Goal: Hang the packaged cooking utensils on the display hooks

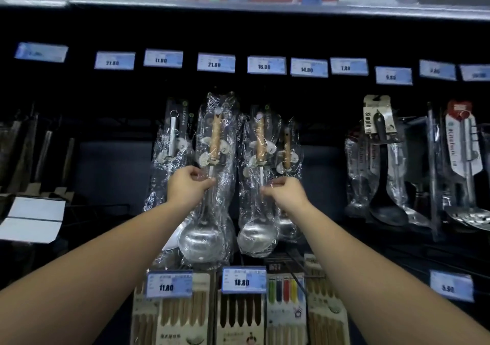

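head view | left hand [189,184] pinching one bagged ladle [212,185] by its shaft | right hand [285,192] pinching another ladle [258,185] | probably steadying both bags on their hooks

silver ladles [202,241], tan wooden handles [215,135], blue-white price tags [244,280]

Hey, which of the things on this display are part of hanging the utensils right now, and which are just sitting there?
In the job:
left hand gripping a wrapped ladle
right hand gripping a second wrapped ladle

Just there:
black ladle
slotted spoon
chopstick packs
price tags
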Action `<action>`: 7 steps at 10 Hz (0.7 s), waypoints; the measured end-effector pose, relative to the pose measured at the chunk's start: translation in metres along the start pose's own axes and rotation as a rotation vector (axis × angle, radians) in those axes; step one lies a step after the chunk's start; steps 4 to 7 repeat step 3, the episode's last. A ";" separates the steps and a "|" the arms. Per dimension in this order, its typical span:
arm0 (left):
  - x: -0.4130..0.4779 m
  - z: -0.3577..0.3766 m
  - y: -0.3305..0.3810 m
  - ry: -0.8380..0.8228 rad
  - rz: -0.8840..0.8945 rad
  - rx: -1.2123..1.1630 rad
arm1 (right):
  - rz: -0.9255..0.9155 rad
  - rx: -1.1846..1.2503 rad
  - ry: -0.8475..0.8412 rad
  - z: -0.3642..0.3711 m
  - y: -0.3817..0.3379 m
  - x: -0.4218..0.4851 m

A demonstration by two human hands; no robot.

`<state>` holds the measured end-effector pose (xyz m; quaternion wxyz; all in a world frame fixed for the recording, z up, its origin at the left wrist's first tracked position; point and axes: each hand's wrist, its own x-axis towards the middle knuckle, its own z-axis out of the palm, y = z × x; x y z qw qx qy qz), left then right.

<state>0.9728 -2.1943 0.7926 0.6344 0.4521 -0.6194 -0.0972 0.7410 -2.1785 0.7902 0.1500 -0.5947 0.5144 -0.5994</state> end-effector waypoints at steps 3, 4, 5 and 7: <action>-0.058 -0.032 0.001 -0.122 0.004 0.265 | 0.036 -0.251 -0.081 -0.012 -0.001 -0.063; -0.058 -0.032 0.001 -0.122 0.004 0.265 | 0.036 -0.251 -0.081 -0.012 -0.001 -0.063; -0.058 -0.032 0.001 -0.122 0.004 0.265 | 0.036 -0.251 -0.081 -0.012 -0.001 -0.063; -0.058 -0.032 0.001 -0.122 0.004 0.265 | 0.036 -0.251 -0.081 -0.012 -0.001 -0.063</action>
